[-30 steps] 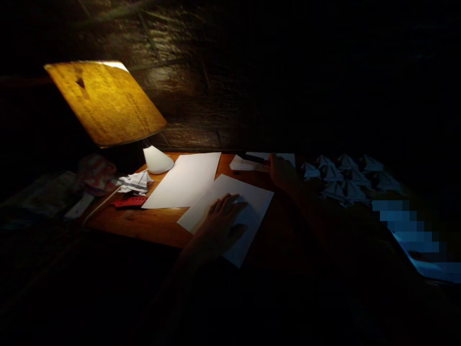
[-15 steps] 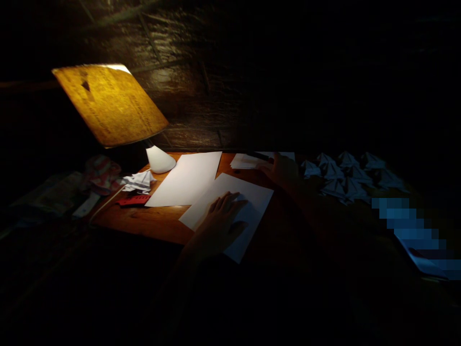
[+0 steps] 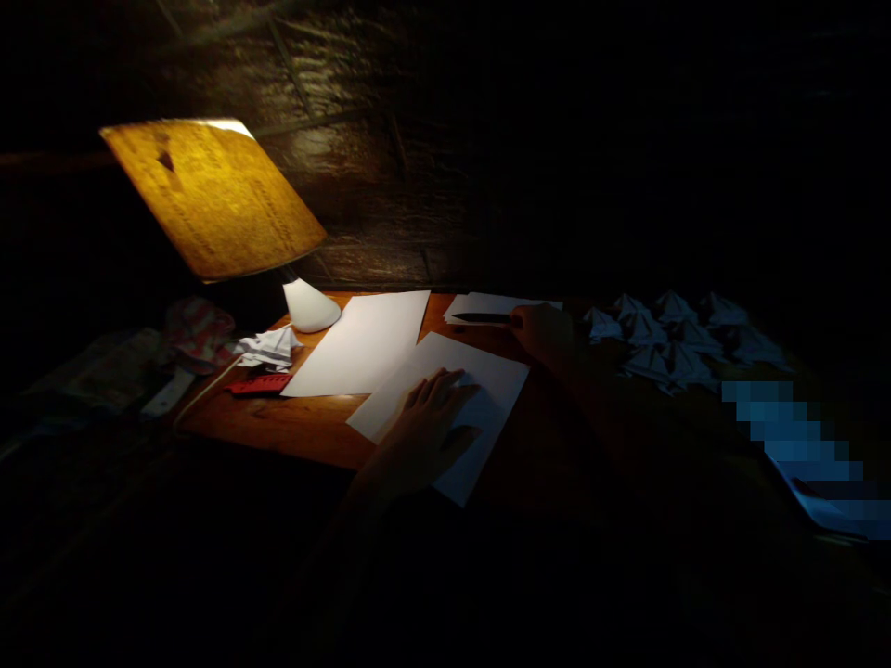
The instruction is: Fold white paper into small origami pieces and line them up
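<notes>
In the head view, a sheet of paper (image 3: 491, 385) is laid on the tabletop (image 3: 292, 431) and covered by the left hand (image 3: 421, 422), whose palm is turned down, thumb held away from the fingers, nothing gripped. Well apart from it, what looks like a dark knife (image 3: 480, 318) is clamped in the right hand (image 3: 547, 331), its point directed left across the front of a paper pile (image 3: 487, 303). The sheet is judged light, thin, easily creased and easily slid, so it is best taken by an edge or corner. The knife is presumably stiff and best held by its handle, which is hidden in the fist. No brand can be read; marks on the lampshade (image 3: 215, 199) and the red object (image 3: 261, 385) are too blurred to be deciphered.
</notes>
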`<state>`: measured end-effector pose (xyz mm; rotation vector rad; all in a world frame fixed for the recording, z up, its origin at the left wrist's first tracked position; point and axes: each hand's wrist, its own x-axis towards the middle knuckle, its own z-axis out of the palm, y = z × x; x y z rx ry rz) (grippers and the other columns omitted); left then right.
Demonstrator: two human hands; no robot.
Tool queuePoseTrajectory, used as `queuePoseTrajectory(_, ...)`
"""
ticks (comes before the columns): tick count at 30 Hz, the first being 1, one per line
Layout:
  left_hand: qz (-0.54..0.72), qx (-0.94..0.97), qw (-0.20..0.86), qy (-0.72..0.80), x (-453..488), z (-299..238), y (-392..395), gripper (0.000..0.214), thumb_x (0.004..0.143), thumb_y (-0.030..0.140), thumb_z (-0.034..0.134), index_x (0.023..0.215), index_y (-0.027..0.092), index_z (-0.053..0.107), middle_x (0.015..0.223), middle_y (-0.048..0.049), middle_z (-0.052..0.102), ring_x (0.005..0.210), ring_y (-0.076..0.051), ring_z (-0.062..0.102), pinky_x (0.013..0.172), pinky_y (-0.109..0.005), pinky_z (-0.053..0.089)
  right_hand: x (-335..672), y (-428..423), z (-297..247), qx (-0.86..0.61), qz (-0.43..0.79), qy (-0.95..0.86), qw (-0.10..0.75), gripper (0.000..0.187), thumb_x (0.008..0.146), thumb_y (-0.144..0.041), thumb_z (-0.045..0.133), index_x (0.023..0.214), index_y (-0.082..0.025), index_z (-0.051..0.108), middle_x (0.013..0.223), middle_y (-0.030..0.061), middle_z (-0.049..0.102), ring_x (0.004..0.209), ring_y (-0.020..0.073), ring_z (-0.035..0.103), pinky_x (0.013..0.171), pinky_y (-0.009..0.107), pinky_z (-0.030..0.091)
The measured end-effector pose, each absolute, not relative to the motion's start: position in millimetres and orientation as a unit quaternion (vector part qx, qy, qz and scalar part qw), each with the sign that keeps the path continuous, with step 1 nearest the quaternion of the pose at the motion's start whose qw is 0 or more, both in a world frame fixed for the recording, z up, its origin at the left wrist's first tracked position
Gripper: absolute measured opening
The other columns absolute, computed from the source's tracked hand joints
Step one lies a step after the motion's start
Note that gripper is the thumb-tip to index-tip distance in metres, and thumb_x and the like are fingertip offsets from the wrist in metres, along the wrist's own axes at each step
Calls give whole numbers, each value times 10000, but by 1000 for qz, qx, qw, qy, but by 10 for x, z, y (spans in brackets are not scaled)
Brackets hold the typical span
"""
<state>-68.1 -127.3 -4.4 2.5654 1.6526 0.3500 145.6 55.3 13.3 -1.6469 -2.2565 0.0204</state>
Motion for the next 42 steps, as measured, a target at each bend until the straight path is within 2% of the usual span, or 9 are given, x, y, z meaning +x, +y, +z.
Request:
queuePoseTrajectory(5, 124, 836, 31, 534, -682, -59, -1278, 550, 1038, 366, 580, 1551, 300, 391, 1679, -118, 361, 1585, -395, 286, 1264, -684, 314, 1465, 515, 171, -566, 12, -806, 174, 262, 972, -314, 578, 1098, -272, 805, 1054, 92, 804, 937, 253, 732, 765, 321, 469)
queuePoseTrajectory(10, 124, 836, 26, 534, -686, -62, -1280, 552, 1038, 362, 581, 1554, 298, 394, 1677, -115, 366, 1579, -387, 297, 1262, -670, 325, 1466, 543, 133, -553, 12, -814, 177, 222, 964, -340, 602, 1037, -275, 801, 1024, 86, 801, 931, 252, 726, 765, 319, 462)
queuePoseTrajectory(17, 130, 836, 37, 531, -714, -59, -1265, 557, 1028, 359, 593, 1554, 306, 417, 1675, -114, 369, 1585, -382, 286, 1254, -662, 327, 1512, 516, 107, -554, -16, -798, 238, 359, 972, -429, 627, 1274, -246, 690, 1149, 117, 782, 1050, 307, 725, 830, 359, 494)
queuePoseTrajectory(21, 133, 833, 46, 535, -696, -26, -1283, 552, 1029, 350, 590, 1554, 295, 426, 1667, -121, 375, 1576, -377, 305, 1252, -658, 330, 1595, 423, 201, -557, 42, -789, 258, 451, 954, -503, 649, 1308, -225, 617, 1205, 122, 764, 1057, 306, 721, 832, 361, 502)
queuePoseTrajectory(27, 92, 855, 42, 509, -669, 18, -1299, 536, 1066, 306, 521, 1579, 431, 433, 1711, -59, 305, 1602, -366, 259, 1261, -701, 272, 1745, 280, 245, -563, 60, -776, 279, 345, 1002, -435, 572, 1260, -213, 627, 1132, 126, 769, 1051, 294, 715, 810, 347, 490)
queuePoseTrajectory(30, 83, 875, 48, 474, -683, 24, -1307, 569, 1049, 286, 556, 1570, 484, 441, 1734, -20, 267, 1613, -362, 239, 1275, -687, 258, 1806, 249, 249, -561, 65, -770, 297, 297, 995, -419, 582, 1193, -213, 664, 1126, 117, 776, 1063, 290, 713, 812, 339, 491)
queuePoseTrajectory(35, 84, 891, 67, 441, -734, 63, -1308, 583, 1021, 302, 624, 1549, 500, 476, 1790, 22, 83, 1631, -388, 177, 1276, -663, 277, 1820, 212, 312, -556, 66, -771, 305, 259, 990, -377, 579, 1163, -220, 690, 1087, 94, 791, 1012, 281, 727, 803, 340, 493)
queuePoseTrajectory(38, 92, 888, 61, 447, -763, 105, -1276, 571, 978, 343, 703, 1506, 492, 543, 1791, 23, 89, 1614, -401, 226, 1263, -646, 313, 1806, 196, 331, -556, 67, -774, 296, 256, 991, -379, 578, 1154, -222, 699, 1084, 97, 794, 1018, 283, 730, 810, 343, 497)
queuePoseTrajectory(42, 88, 880, 45, 465, -780, 112, -1223, 651, 927, 414, 772, 1523, 489, 521, 1791, -1, 95, 1612, -430, 215, 1251, -674, 304, 1812, 214, 301, -560, 65, -775, 285, 273, 998, -402, 569, 1159, -227, 703, 1093, 94, 797, 1038, 288, 730, 795, 342, 495)
